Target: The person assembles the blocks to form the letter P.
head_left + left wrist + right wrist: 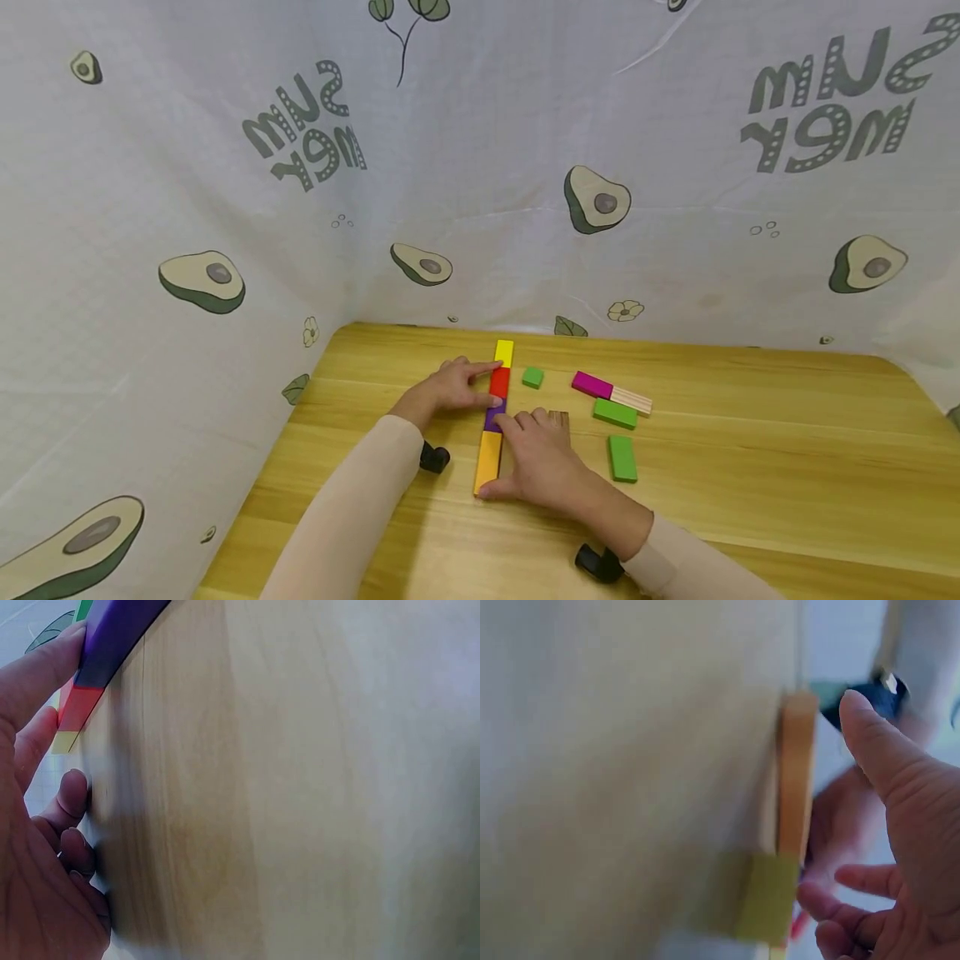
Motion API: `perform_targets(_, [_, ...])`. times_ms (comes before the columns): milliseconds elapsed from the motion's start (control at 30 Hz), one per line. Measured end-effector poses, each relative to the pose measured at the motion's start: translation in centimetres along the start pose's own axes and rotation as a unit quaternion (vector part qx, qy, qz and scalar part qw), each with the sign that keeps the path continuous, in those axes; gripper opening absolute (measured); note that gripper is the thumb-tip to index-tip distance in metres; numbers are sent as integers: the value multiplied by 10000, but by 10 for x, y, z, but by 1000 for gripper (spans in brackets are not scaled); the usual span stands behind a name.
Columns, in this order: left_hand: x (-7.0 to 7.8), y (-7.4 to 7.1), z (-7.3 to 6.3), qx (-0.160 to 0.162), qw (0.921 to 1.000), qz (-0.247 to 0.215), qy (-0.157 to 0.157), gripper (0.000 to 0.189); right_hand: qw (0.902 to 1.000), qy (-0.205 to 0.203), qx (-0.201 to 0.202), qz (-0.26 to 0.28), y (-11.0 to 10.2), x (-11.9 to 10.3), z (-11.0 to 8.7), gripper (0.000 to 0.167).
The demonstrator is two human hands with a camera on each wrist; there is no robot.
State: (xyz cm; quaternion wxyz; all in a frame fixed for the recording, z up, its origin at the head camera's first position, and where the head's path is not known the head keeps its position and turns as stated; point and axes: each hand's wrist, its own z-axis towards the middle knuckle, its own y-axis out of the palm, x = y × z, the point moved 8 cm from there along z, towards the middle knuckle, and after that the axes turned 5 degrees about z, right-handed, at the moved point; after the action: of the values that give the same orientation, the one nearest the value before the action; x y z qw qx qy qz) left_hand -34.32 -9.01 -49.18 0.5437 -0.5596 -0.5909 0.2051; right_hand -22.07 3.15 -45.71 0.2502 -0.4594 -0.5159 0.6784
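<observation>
Yellow (pixel 505 352), red (pixel 499 382), purple (pixel 494 417) and orange (pixel 488 460) blocks lie end to end in a line. My left hand (pixel 452 386) is on the line's left side. Its extended index finger reaches the yellow-red joint, and its thumb touches the purple block (pixel 120 641). Over the line's right side is my right hand (pixel 543 462), thumb and index finger spread along the orange block (pixel 796 772). The index fingertip is at the purple block, the thumb at the orange block's near end. The right wrist view is blurred, so firm contact is unclear.
A small green block (pixel 532 377) lies right of the line. A brown block (pixel 559 421) is partly hidden by my right hand. Farther right are a magenta block (pixel 592 385), a striped light wood block (pixel 632 400) and two green blocks (pixel 615 414). A patterned curtain (pixel 495 208) borders the table.
</observation>
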Motion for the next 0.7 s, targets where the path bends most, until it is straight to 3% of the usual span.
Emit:
perform_targets(133, [0, 1, 1, -38, 10000, -33, -38, 77, 9993, 53, -34, 362, -15, 18, -4, 91])
perform_targets(400, [-2, 0, 0, -62, 10000, -47, -56, 76, 9961, -129, -672, 553, -25, 41, -17, 64])
perform_targets(567, [-2, 1, 0, -58, 9999, -114, -83, 76, 9961, -81, -790, 394, -20, 35, -27, 61])
perform_targets(700, [-2, 2, 0, -47, 9998, -166, -125, 77, 9941, -421, -864, 497, -11, 12, -39, 64])
